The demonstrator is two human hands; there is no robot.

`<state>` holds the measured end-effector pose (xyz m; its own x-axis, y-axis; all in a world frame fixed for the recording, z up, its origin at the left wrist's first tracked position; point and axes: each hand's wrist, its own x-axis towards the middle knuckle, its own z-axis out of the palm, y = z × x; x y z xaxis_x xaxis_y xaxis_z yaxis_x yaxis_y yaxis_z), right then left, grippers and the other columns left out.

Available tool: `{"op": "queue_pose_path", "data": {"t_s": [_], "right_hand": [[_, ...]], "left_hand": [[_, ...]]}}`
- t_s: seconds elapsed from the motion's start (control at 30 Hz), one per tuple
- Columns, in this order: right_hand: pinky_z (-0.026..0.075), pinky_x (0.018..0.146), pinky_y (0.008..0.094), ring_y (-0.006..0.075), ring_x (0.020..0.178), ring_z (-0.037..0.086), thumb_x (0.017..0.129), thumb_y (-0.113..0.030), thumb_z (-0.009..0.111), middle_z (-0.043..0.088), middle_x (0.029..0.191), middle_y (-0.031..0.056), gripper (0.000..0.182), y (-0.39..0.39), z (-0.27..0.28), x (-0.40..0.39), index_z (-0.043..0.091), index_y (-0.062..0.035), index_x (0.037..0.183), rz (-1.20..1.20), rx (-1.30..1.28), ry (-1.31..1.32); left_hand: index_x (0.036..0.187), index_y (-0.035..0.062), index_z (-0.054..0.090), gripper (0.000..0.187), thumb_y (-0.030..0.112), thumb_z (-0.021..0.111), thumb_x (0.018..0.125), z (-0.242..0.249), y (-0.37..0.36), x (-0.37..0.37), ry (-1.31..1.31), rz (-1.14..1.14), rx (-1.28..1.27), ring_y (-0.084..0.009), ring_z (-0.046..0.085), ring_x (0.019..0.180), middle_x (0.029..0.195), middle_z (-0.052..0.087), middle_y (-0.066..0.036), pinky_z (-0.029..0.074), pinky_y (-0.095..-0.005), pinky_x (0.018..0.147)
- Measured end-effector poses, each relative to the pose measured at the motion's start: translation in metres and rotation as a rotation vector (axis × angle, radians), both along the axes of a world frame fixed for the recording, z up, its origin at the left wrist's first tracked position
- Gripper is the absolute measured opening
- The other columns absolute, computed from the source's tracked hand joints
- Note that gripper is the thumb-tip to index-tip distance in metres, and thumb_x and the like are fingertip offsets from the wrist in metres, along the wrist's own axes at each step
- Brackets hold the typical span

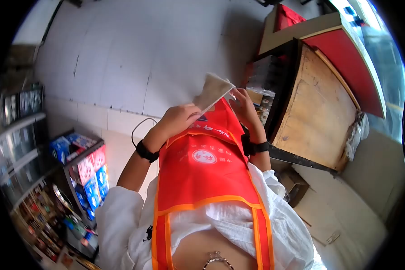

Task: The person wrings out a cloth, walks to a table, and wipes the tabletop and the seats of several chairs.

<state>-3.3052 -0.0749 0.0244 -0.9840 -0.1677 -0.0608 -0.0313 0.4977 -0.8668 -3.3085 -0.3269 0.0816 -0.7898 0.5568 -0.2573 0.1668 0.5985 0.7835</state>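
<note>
A beige cloth (213, 91) is stretched between my two hands in front of the red apron (202, 180). My left hand (181, 119) is closed on the cloth's near left edge, its fingers pointing right. At the right corner, my right hand (243, 105) pinches the cloth; some of its fingertips are hidden. The far end of the cloth stands up and folds over slightly. Below the hands hangs the apron, with orange trim and a white round logo. Dark bands circle both wrists.
To the right stands a wooden-topped table (310, 103) beside a red-and-cream counter (346, 58). A rack of blue and pink packages (92, 173) is on the left, near glass-fronted shelves (20, 144). Pale tiled floor (112, 54) stretches ahead.
</note>
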Motion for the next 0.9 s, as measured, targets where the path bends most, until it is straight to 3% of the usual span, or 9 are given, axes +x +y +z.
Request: {"op": "queue_pose_path", "data": {"t_s": [0.03,0.13,0.27,0.37,0.43,0.5,0.67,0.77,0.9], "right_hand": [[0.043,0.086,0.0341,0.0321,0.100,0.054,0.080,-0.006,0.058,0.053,0.110,0.0177,0.039,0.005,0.002,-0.012,0.052,-0.0005,0.119,-0.041,0.006,0.010],[0.041,0.089,0.0284,0.0192,0.102,0.052,0.084,-0.005,0.057,0.051,0.113,0.0109,0.042,0.026,-0.001,-0.048,0.048,0.0009,0.125,-0.243,-0.304,-0.060],[0.041,0.089,0.0263,0.0165,0.101,0.053,0.087,-0.004,0.054,0.051,0.113,0.0079,0.036,0.050,-0.007,-0.131,0.050,0.0028,0.121,-0.382,-0.551,-0.126],[0.041,0.088,0.0264,0.0161,0.101,0.054,0.087,-0.004,0.054,0.051,0.113,0.0078,0.032,0.079,-0.017,-0.202,0.052,0.0034,0.118,-0.374,-0.509,-0.095],[0.042,0.088,0.0267,0.0162,0.101,0.054,0.087,-0.005,0.053,0.052,0.112,0.0084,0.029,0.100,-0.001,-0.243,0.054,0.0037,0.115,-0.381,-0.436,-0.096],[0.040,0.084,0.0217,0.0120,0.101,0.051,0.089,-0.005,0.051,0.049,0.114,0.0057,0.030,0.122,0.005,-0.294,0.053,0.0036,0.118,-0.332,-0.412,-0.072],[0.043,0.085,0.0290,0.0182,0.096,0.053,0.087,-0.008,0.052,0.049,0.109,0.0101,0.026,0.147,0.018,-0.388,0.054,-0.0021,0.112,-0.341,-0.356,-0.072],[0.042,0.086,0.0255,0.0157,0.098,0.053,0.088,-0.005,0.052,0.048,0.115,0.0084,0.039,0.160,0.017,-0.431,0.047,0.0008,0.126,-0.339,-0.316,-0.099],[0.042,0.086,0.0262,0.0175,0.100,0.053,0.089,-0.007,0.051,0.048,0.117,0.0093,0.037,0.180,0.001,-0.496,0.049,-0.0015,0.125,-0.387,-0.262,-0.205]], "left_hand": [[0.089,0.0022,0.059,0.013,0.014,0.058,0.084,-0.002,0.004,-0.023,0.010,-0.041,0.006,-0.0304,0.058,0.074,0.083,0.059,-0.012,0.046,-0.0357,0.068],[0.089,-0.0004,0.058,0.013,0.012,0.058,0.083,-0.010,0.021,-0.088,0.002,-0.061,0.091,-0.0304,0.057,0.072,0.081,0.058,-0.014,0.046,-0.0338,0.066],[0.087,-0.0009,0.057,0.012,0.009,0.058,0.081,-0.013,0.058,-0.184,-0.131,-0.141,0.061,-0.0334,0.057,0.078,0.085,0.058,-0.017,0.045,-0.0372,0.069],[0.084,-0.0013,0.057,0.012,0.009,0.060,0.080,-0.015,0.087,-0.248,-0.117,-0.199,0.049,-0.0338,0.057,0.077,0.085,0.059,-0.018,0.045,-0.0374,0.068],[0.079,-0.0025,0.056,0.013,0.009,0.062,0.079,-0.010,0.107,-0.289,0.050,-0.128,0.055,-0.0316,0.056,0.067,0.076,0.058,-0.017,0.045,-0.0352,0.062],[0.078,-0.0022,0.056,0.013,0.009,0.062,0.078,-0.002,0.128,-0.341,0.079,-0.121,0.041,-0.0323,0.056,0.067,0.075,0.058,-0.017,0.045,-0.0361,0.061],[0.077,-0.0005,0.057,0.013,0.011,0.062,0.079,0.000,0.157,-0.440,0.148,-0.043,0.011,-0.0347,0.059,0.068,0.074,0.060,-0.016,0.046,-0.0402,0.059],[0.076,-0.0005,0.057,0.011,0.009,0.062,0.079,-0.010,0.167,-0.504,0.063,0.014,0.024,-0.0328,0.059,0.066,0.074,0.060,-0.016,0.046,-0.0386,0.058],[0.075,-0.0001,0.059,0.012,0.011,0.064,0.077,-0.027,0.187,-0.602,0.054,-0.065,-0.035,-0.0316,0.060,0.066,0.074,0.061,-0.015,0.047,-0.0375,0.059]]}}
